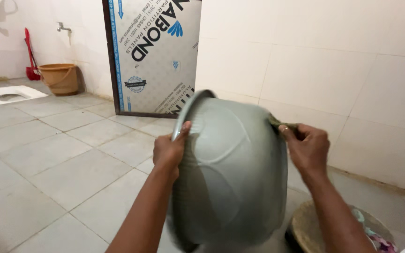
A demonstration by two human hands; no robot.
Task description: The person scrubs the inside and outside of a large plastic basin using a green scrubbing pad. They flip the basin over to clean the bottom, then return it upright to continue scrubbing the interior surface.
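A large grey-green plastic basin is held up on its side in front of me, its underside facing the camera. My left hand grips its left rim with the thumb over the edge. My right hand presses a small dark green scrub cloth against the basin's upper right edge.
A brown bucket and a red brush stand at the far left wall under a tap. A wrapped door panel leans ahead. A floor-level toilet pan lies at the left. Another tub with cloths sits at the lower right.
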